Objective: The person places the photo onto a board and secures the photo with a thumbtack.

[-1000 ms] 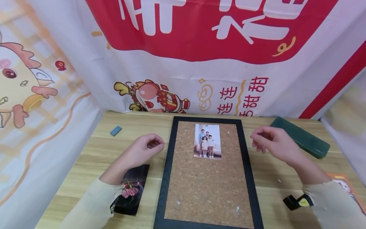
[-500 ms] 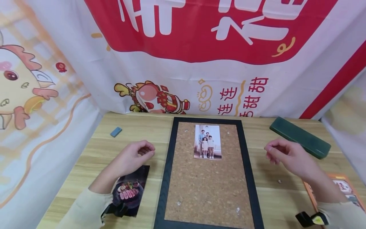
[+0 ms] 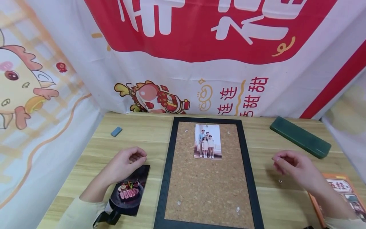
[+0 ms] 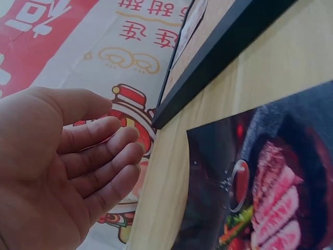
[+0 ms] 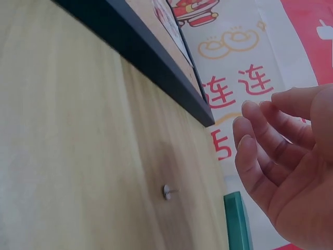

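A cork board (image 3: pixel 210 184) in a black frame lies between my hands. Near its top a family photo (image 3: pixel 207 141) is fixed by a pin at the photo's upper edge. My left hand (image 3: pixel 125 163) hovers left of the board with loosely curled fingers and holds nothing. Partly under it lies a photo of sliced steak (image 3: pixel 130 194), also large in the left wrist view. Right of the board, my right hand (image 3: pixel 297 168) hangs loosely curled, with nothing in its fingers. Just below its fingertips a clear pushpin (image 3: pixel 280 181) lies on the table, its point visible in the right wrist view.
Several clear pins, such as one pin (image 3: pixel 237 209), sit near the board's corners. A blue eraser-like block (image 3: pixel 116 131) lies at far left. At right are a long green case (image 3: pixel 300 137) and an orange-edged booklet (image 3: pixel 338 186) under my forearm. A printed cloth stands behind.
Both hands have drawn back from the board, the left toward the lower left and the right toward the lower right. The board, photos and loose pushpin stay where they were.
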A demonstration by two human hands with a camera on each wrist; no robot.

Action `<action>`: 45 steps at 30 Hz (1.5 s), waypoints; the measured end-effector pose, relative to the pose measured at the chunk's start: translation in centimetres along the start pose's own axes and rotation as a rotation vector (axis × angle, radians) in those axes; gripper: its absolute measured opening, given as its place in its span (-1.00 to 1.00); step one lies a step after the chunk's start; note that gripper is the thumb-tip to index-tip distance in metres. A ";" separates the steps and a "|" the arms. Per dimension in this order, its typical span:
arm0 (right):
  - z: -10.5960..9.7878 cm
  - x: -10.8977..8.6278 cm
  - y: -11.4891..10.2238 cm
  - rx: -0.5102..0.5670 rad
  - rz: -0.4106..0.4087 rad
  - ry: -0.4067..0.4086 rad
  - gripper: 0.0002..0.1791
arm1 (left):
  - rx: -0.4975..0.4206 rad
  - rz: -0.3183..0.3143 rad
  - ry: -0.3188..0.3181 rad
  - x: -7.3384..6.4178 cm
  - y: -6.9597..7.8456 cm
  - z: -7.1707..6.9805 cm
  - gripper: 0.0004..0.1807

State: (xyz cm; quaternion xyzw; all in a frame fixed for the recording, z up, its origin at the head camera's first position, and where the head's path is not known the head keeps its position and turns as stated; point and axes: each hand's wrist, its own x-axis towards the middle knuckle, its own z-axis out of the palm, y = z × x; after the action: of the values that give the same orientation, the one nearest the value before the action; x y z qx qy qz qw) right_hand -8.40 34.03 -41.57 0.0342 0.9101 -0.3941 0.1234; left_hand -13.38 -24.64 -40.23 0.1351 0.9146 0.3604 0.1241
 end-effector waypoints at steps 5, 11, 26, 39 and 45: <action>0.0 -0.8 0.9 -0.019 -0.017 0.035 -0.58 | -0.003 -0.001 0.018 -0.7 -0.8 0.1 -0.79; -0.3 -1.6 1.9 -0.057 0.040 0.007 -0.52 | 0.014 -0.053 0.038 -1.8 -1.4 -0.1 -0.80; 0.3 -2.0 2.6 -0.138 0.218 -0.020 -0.53 | 0.116 -0.168 0.118 -5.9 -4.2 -0.5 -0.83; 2.4 -2.3 3.2 -0.082 0.286 -0.021 -0.48 | 0.250 -0.327 0.049 -7.6 -5.4 -0.1 -0.39; 3.0 -2.5 3.8 -0.063 0.317 -0.004 -0.49 | 0.278 -0.340 0.028 -7.5 -5.5 0.5 -0.31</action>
State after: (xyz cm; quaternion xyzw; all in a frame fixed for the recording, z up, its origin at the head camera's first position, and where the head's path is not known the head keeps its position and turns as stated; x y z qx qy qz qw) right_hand -4.83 34.54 -45.56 0.1725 0.9050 -0.3410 0.1868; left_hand -7.11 -30.66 -43.41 -0.0102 0.9667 0.2067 0.1506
